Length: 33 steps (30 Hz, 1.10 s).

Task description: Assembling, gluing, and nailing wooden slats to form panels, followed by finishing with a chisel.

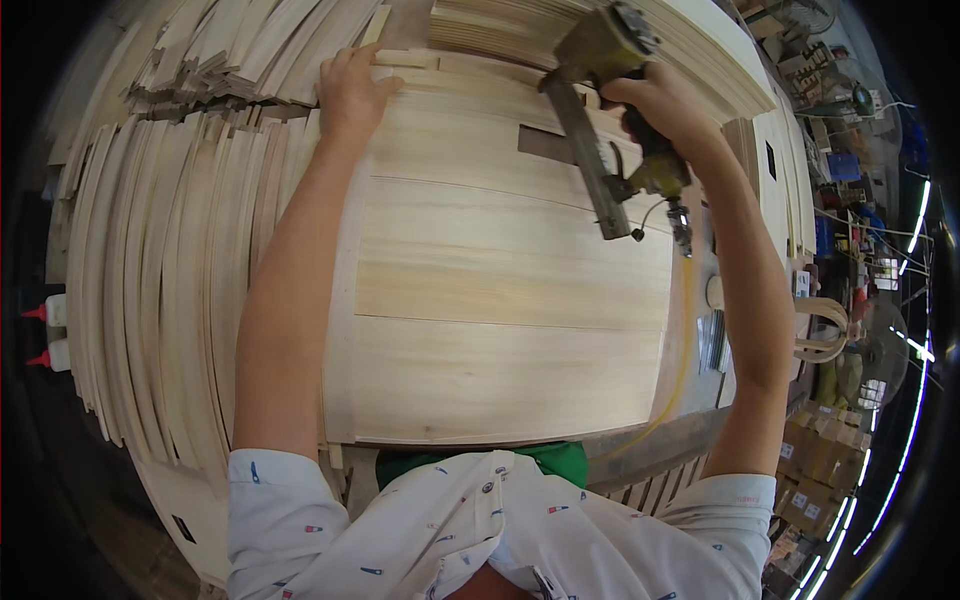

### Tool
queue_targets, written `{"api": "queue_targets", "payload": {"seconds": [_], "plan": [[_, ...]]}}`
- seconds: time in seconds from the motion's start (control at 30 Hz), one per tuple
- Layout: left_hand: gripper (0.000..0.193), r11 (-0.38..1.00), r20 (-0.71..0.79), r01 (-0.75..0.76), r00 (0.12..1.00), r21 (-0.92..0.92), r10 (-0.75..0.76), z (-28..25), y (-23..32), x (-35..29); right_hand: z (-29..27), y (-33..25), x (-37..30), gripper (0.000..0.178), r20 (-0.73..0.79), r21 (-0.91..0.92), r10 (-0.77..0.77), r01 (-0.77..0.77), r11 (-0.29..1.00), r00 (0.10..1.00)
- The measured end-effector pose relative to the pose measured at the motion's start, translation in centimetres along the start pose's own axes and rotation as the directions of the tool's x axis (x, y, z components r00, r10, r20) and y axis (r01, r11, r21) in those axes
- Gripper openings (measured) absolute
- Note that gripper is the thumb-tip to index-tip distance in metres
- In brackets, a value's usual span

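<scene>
In front of me lies a pale wooden panel (pixel 510 270) made of several boards, with a dark rectangular slot (pixel 547 144) toward its far side. My left hand (pixel 350 95) is at the panel's far left corner, its thumb and forefinger closed about the end of a short wooden strip (pixel 410 61); part of that grip is hidden. My right hand (pixel 668 108) is wrapped round the handle of a nail gun (pixel 600 140), held tilted above the panel's far right part. A yellow air hose (pixel 686 340) runs from the gun down the panel's right edge.
Stacks of wooden slats (pixel 180 270) fill the left side, and more lie at the far left (pixel 240 45). Long boards (pixel 500 30) are piled beyond the panel. Two white bottles with red tips (pixel 56 330) stand far left. Cardboard boxes (pixel 820 450) and a fan (pixel 870 355) are at right.
</scene>
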<state>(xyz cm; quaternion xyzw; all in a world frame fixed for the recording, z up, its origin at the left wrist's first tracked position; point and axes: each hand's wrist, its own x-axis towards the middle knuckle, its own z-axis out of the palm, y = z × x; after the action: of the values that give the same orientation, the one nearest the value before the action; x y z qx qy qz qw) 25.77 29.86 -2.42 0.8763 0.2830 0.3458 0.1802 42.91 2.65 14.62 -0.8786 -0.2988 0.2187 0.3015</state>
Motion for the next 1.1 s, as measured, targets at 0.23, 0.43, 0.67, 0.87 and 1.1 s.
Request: {"api": "queue_targets", "payload": {"seconds": [0.23, 0.43, 0.67, 0.87, 1.1], "plan": [[0.051, 0.997, -0.032, -0.073, 0.997, -0.02, 0.072, -0.4, -1.3, 0.5, -1.6, 3.1, -1.6, 0.026, -0.034, -0.057, 0.071, -0.073, 0.996, 0.997], [0.041, 0.967, -0.176, -0.254, 0.952, -0.009, 0.248, 1.7, -3.2, -0.2, -0.8, 4.7, -1.6, 0.025, -0.088, -0.018, -0.072, 0.07, 0.997, 0.994], [0.027, 0.989, 0.014, -0.15, 0.989, 0.003, 0.15, -8.9, 1.5, -9.0, -0.7, 5.4, -1.3, 0.023, -0.146, -0.024, -0.023, 0.02, 1.0, 0.989], [0.024, 0.896, -0.083, -0.024, 0.994, 0.444, 0.068, -23.1, -0.5, -16.6, -0.7, 6.2, 0.0, 0.024, -0.136, 0.019, -0.052, 0.055, 0.998, 0.989], [0.023, 0.755, -0.162, 0.156, 0.985, 0.637, -0.066, -30.0, -5.9, -17.7, -0.3, 5.6, -1.6, 0.026, -0.195, 0.003, -0.116, 0.119, 0.993, 0.974]]}}
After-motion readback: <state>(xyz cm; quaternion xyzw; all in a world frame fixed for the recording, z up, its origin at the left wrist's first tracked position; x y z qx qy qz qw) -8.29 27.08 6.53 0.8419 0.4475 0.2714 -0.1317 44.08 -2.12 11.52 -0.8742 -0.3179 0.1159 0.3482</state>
